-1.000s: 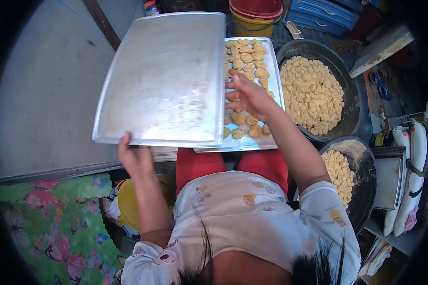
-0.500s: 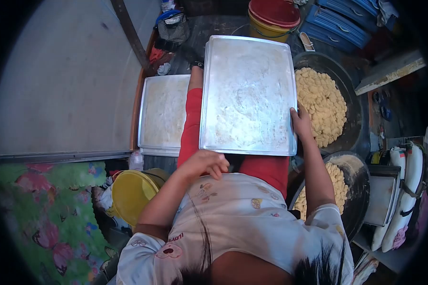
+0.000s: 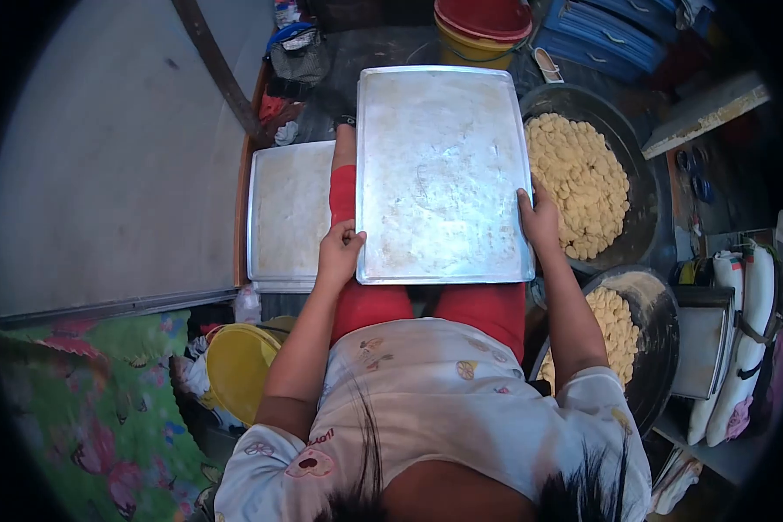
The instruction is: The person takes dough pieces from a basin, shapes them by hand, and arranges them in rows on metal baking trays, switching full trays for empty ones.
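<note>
A shallow metal baking tray [image 3: 444,174] rests across my lap, its scuffed inner face bare. My left hand [image 3: 340,252] is closed on its left edge near the lower corner, thumb at the rim. On the opposite side my right hand [image 3: 539,217] grips the right edge, thumb on top and the other fingers partly hidden. Just beyond that hand stands a large black basin [image 3: 648,191] heaped with pale, lumpy dough pieces [image 3: 578,183]. More baking trays [image 3: 291,209] lie stacked on the left beside my leg.
A second black basin [image 3: 661,348] with dough pieces sits nearer on the right. Yellow bucket [image 3: 239,370] stands at left, above a floral cloth [image 3: 104,418]. Red-topped yellow bucket [image 3: 483,35] and blue drawers [image 3: 596,39] are at the back. A wooden board [image 3: 705,117] juts in at right.
My left hand has moved from in front of my belly up to the tray's left edge and taken hold of it. My right hand keeps its grip; the view has shifted slightly.
</note>
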`<move>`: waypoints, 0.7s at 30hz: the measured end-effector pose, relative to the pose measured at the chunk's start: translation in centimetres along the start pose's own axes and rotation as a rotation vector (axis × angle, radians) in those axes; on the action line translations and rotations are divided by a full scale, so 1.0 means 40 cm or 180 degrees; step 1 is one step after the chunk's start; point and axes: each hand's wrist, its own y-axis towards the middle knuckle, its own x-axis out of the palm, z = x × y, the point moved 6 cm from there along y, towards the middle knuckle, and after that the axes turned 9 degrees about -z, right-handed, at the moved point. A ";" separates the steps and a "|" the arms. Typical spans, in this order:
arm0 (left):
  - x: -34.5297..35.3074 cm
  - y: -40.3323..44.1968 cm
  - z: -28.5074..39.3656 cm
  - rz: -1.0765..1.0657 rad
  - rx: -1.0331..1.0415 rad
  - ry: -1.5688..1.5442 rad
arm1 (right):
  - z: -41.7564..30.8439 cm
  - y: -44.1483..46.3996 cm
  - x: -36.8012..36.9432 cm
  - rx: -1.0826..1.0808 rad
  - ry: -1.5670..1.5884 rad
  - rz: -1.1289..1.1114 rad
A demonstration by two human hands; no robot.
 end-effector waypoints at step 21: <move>0.247 0.148 0.302 0.0085 0.1712 0.2940 | -0.268 0.067 0.071 -0.1058 -0.1916 0.0265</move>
